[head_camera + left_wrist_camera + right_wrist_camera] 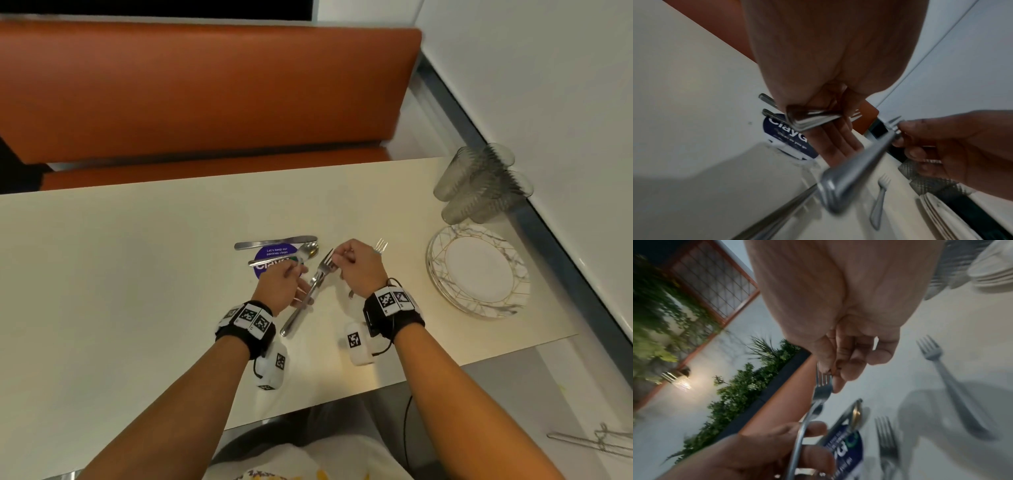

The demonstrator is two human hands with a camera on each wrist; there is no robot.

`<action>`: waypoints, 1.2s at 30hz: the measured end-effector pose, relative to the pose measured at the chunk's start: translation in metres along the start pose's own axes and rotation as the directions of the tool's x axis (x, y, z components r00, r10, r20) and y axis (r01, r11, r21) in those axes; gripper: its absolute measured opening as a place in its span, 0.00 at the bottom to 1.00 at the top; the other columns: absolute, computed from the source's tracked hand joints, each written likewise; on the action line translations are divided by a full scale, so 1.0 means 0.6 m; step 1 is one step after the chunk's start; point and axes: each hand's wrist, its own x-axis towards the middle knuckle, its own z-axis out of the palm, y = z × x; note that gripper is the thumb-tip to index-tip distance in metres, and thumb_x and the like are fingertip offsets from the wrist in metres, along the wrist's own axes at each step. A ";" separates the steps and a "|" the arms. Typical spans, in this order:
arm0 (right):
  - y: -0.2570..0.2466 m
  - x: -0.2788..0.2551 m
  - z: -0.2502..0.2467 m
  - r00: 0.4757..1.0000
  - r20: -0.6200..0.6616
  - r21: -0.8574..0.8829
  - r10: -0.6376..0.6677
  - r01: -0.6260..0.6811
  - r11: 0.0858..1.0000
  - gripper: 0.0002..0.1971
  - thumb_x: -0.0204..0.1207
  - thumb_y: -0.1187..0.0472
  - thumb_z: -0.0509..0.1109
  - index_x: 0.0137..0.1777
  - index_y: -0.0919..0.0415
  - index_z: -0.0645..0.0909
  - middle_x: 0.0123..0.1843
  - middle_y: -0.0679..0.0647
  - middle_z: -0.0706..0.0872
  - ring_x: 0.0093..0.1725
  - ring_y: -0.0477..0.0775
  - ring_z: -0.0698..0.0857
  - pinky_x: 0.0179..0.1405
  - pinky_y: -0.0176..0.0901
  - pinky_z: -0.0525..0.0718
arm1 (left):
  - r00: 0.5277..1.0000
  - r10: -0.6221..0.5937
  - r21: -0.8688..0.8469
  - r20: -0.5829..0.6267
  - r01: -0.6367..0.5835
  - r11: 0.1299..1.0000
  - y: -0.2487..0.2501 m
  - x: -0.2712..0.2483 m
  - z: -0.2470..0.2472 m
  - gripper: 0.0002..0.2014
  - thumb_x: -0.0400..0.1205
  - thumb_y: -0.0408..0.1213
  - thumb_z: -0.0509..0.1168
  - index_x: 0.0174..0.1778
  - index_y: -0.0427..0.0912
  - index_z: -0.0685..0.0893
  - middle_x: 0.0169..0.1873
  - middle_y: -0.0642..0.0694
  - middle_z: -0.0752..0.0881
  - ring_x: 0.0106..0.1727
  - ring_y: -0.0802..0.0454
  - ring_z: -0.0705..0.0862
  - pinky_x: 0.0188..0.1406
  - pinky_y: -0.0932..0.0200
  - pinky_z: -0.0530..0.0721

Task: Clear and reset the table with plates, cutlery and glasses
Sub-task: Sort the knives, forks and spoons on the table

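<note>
Holding a bundle of forks [308, 294] in my left hand [279, 289], I have the fingers [830, 142] curled round the handles, tines pointing away from me above the counter [137, 274]. My right hand [356, 267] is just beside it, its fingers [840, 360] pinching the tines of the top fork [822, 386] in that bundle. Another fork [947, 382] lies flat on the counter under my right hand, its tines showing past the knuckles in the head view. Just beyond my left hand a table knife [275, 242] and a spoon [301, 253] lie side by side, the spoon across a round purple sticker [270, 257]. To the right, near the wall, a stack of marbled plates [478, 270] with gold lines sits on the counter, and behind it stand ribbed drinking glasses [479, 185], upside down and stacked. An orange bench seat [205, 92] runs along the far side of the counter.
</note>
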 end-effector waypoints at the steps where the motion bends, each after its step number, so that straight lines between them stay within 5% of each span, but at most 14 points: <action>1: -0.008 0.005 -0.001 1.000 -0.026 0.000 -0.015 0.015 1.000 0.02 0.81 0.65 0.70 0.46 0.59 0.82 0.38 0.52 0.92 0.25 0.33 0.83 0.26 0.23 0.76 | 1.000 -0.013 -0.011 0.024 0.013 1.000 0.006 -0.001 0.006 0.12 0.94 0.35 0.53 0.62 0.36 0.82 0.44 0.27 0.90 0.34 0.37 0.92 0.30 0.50 0.92; 8: -0.028 0.025 0.007 0.990 -0.136 -0.016 -0.019 0.017 1.000 0.01 0.80 0.60 0.73 0.47 0.56 0.83 0.42 0.53 0.92 0.40 0.48 0.90 0.34 0.25 0.77 | 0.999 0.003 -0.020 0.054 -0.002 1.000 0.032 0.005 0.025 0.14 0.93 0.35 0.51 0.61 0.41 0.83 0.31 0.38 0.86 0.21 0.45 0.81 0.19 0.58 0.75; 12: -0.028 0.031 0.012 0.982 -0.182 -0.046 -0.046 0.038 0.998 0.04 0.79 0.58 0.74 0.49 0.57 0.85 0.41 0.47 0.89 0.39 0.39 0.85 0.39 0.32 0.77 | 0.999 0.006 -0.079 0.032 -0.003 0.997 0.040 0.005 0.029 0.15 0.93 0.36 0.53 0.57 0.37 0.86 0.25 0.45 0.79 0.19 0.52 0.70 0.18 0.61 0.66; 14: -0.031 0.031 0.011 0.979 -0.194 -0.046 -0.067 0.060 0.997 0.08 0.79 0.57 0.74 0.55 0.56 0.82 0.41 0.44 0.87 0.39 0.38 0.83 0.37 0.33 0.77 | 0.999 0.003 -0.088 0.032 0.000 0.996 0.042 0.005 0.029 0.16 0.93 0.36 0.53 0.56 0.37 0.86 0.24 0.46 0.76 0.19 0.54 0.67 0.17 0.63 0.64; 18: -0.033 0.039 0.011 0.997 -0.069 0.010 -0.034 0.035 0.999 0.21 0.79 0.53 0.74 0.71 0.53 0.76 0.49 0.49 0.90 0.42 0.52 0.91 0.45 0.43 0.87 | 0.999 0.009 -0.067 0.040 -0.006 0.998 0.043 0.005 0.026 0.16 0.94 0.37 0.53 0.58 0.37 0.86 0.25 0.48 0.75 0.19 0.57 0.67 0.16 0.64 0.65; 24: -0.042 0.056 0.003 0.998 -0.019 -0.025 -0.068 0.067 0.997 0.04 0.78 0.61 0.75 0.50 0.60 0.86 0.35 0.53 0.91 0.25 0.53 0.89 0.33 0.48 0.89 | 0.996 -0.011 -0.060 0.083 0.016 0.998 0.041 -0.002 0.020 0.17 0.94 0.41 0.52 0.57 0.34 0.83 0.25 0.46 0.76 0.17 0.51 0.71 0.15 0.64 0.64; 31: -0.037 0.065 0.013 0.997 -0.065 0.017 -0.038 0.039 0.999 0.04 0.81 0.62 0.72 0.49 0.62 0.85 0.36 0.55 0.91 0.23 0.52 0.88 0.29 0.46 0.88 | 0.998 0.003 0.017 0.066 -0.005 1.000 0.016 0.007 0.017 0.14 0.93 0.35 0.55 0.51 0.34 0.85 0.27 0.46 0.79 0.20 0.53 0.73 0.18 0.61 0.69; 36: -0.018 0.068 0.030 0.998 -0.038 0.046 0.041 -0.039 0.998 0.11 0.84 0.50 0.67 0.58 0.56 0.84 0.43 0.52 0.91 0.35 0.53 0.91 0.27 0.29 0.81 | 0.993 0.080 0.273 -0.090 -0.053 0.961 -0.011 0.029 0.002 0.15 0.91 0.36 0.56 0.43 0.47 0.85 0.40 0.52 0.84 0.40 0.54 0.80 0.41 0.57 0.75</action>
